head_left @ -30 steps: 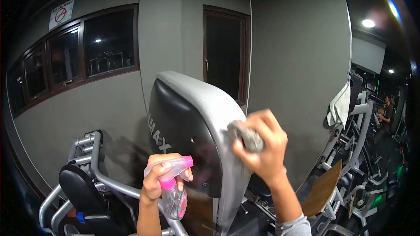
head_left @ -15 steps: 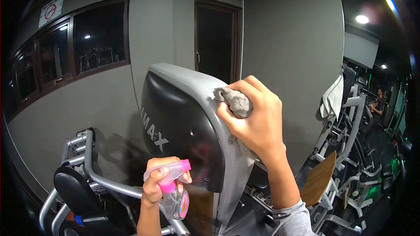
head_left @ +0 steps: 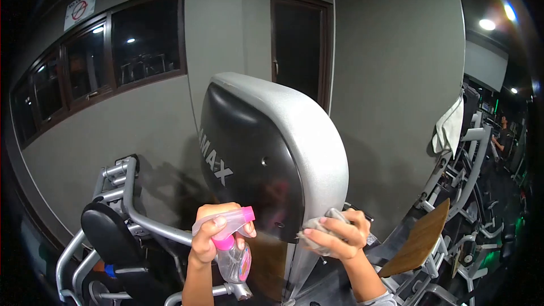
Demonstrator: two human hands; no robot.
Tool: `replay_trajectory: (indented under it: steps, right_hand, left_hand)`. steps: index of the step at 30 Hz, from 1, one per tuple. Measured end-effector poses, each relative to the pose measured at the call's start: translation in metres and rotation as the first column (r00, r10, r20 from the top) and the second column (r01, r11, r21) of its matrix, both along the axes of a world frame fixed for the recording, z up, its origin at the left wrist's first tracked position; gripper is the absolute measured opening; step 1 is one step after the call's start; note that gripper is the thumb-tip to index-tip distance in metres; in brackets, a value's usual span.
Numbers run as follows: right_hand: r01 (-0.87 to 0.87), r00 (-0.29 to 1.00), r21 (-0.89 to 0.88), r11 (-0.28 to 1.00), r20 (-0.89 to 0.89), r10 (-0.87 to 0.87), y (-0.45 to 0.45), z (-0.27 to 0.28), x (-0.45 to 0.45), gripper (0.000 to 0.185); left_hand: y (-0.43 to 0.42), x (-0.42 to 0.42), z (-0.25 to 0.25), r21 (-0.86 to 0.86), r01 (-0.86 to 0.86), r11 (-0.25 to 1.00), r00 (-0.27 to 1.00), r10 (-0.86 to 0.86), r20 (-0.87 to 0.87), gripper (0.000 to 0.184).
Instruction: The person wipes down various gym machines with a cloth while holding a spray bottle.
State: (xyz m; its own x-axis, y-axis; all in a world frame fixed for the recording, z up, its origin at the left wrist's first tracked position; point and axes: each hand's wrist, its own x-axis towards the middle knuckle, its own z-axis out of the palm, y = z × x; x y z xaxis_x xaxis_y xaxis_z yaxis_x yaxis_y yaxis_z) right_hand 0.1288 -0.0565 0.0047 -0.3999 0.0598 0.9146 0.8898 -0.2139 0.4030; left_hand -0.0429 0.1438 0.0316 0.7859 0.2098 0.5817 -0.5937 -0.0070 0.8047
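Note:
A clear spray bottle [head_left: 231,263] with a pink collar and nozzle is gripped in my left hand [head_left: 208,241], its nozzle pointing right. My right hand [head_left: 344,235] is closed round a crumpled grey cloth [head_left: 323,237], which lies at the lower part of the silver rim [head_left: 323,164] of a gym machine housing. The housing's black side panel [head_left: 249,153] carries white lettering ending in "MAX". My left hand is in front of that panel, apart from it as far as I can tell.
A padded seat and silver tubular frame [head_left: 161,229] stand at the left. To the right are a wooden board [head_left: 419,243], a hanging white towel [head_left: 449,127] and more gym machines. A person [head_left: 501,139] is far back on the right.
My right hand has moved down with the cloth from the upper curve of the silver rim to its lower part. The view has shifted slightly; my left hand still holds the spray bottle.

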Motion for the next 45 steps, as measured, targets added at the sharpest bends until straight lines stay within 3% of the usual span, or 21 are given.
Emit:
replay_trajectory:
  steps: [3, 6, 10, 13, 18, 22, 24, 25, 28, 29, 33, 36, 39, 45]
  right_hand:
    - [-0.143, 0.975, -0.05, 0.988, -0.18, 0.132, -0.004, 0.021, 0.008, 0.033]
    - [-0.23, 0.933, 0.009, 0.973, -0.282, 0.223, 0.004, 0.07, 0.014, 0.034]
    - [-0.341, 0.811, 0.034, 0.939, -0.494, 0.312, 0.029, 0.133, 0.022, 0.021]
    - [-0.316, 0.831, -0.048, 0.947, -0.496, 0.253, 0.033, 0.14, 0.022, 0.021]
    - [-0.274, 0.912, -0.085, 0.958, -0.338, 0.231, 0.01, 0.095, 0.018, 0.036]
    - [-0.346, 0.934, -0.175, 0.922, -0.157, 0.321, 0.0, 0.019, 0.023, 0.045]
    - [-0.365, 0.931, -0.319, 0.875, -0.107, 0.349, -0.005, -0.022, 0.023, 0.023]
    - [-0.379, 0.925, -0.308, 0.872, -0.087, 0.371, -0.004, -0.036, 0.023, 0.02]
    - [-0.468, 0.883, -0.303, 0.83, -0.121, 0.454, -0.002, -0.04, 0.035, 0.019]
    - [-0.468, 0.884, -0.262, 0.844, -0.114, 0.454, 0.002, -0.03, 0.037, 0.035]
    - [-0.527, 0.845, -0.112, 0.842, -0.171, 0.506, 0.014, 0.03, 0.033, 0.037]
    - [-0.536, 0.826, -0.031, 0.844, -0.225, 0.516, 0.021, 0.035, 0.025, 0.04]
    - [-0.558, 0.806, -0.105, 0.823, -0.306, 0.507, 0.008, 0.008, 0.022, 0.041]
    - [-0.54, 0.838, -0.312, 0.782, -0.285, 0.465, -0.003, -0.129, 0.039, 0.035]
  left_hand:
    - [-0.004, -0.007, 0.0, 0.016, -0.052, 0.999, 0.999, 0.052, -0.01, 0.052]
    - [-0.012, -0.016, -0.001, 0.031, -0.119, 0.992, 0.993, 0.12, -0.022, 0.052]
    - [-0.034, -0.025, -0.003, 0.049, -0.267, 0.962, 0.963, 0.269, -0.025, 0.052]
    - [-0.046, -0.028, -0.005, 0.038, -0.355, 0.934, 0.934, 0.356, -0.023, 0.051]
    - [-0.067, -0.023, -0.016, -0.051, -0.434, 0.9, 0.9, 0.435, 0.019, 0.053]
    - [-0.09, -0.021, -0.026, -0.077, -0.519, 0.852, 0.854, 0.52, -0.004, 0.055]
    - [-0.102, -0.022, -0.032, -0.076, -0.56, 0.825, 0.828, 0.56, -0.027, 0.057]
    - [-0.108, -0.023, -0.035, -0.081, -0.573, 0.815, 0.819, 0.573, -0.032, 0.057]
    - [-0.129, -0.024, -0.045, -0.088, -0.619, 0.781, 0.786, 0.616, -0.054, 0.058]
    - [-0.137, -0.025, -0.048, -0.089, -0.639, 0.764, 0.769, 0.636, -0.066, 0.058]
    - [-0.165, -0.026, -0.06, -0.118, -0.697, 0.707, 0.717, 0.689, -0.109, 0.058]
    - [-0.178, -0.029, -0.073, -0.112, -0.71, 0.695, 0.703, 0.696, -0.144, 0.058]
    - [-0.186, -0.028, -0.078, -0.105, -0.717, 0.689, 0.696, 0.7, -0.158, 0.058]
    - [-0.197, -0.023, -0.095, -0.104, -0.746, 0.658, 0.665, 0.726, -0.178, 0.058]
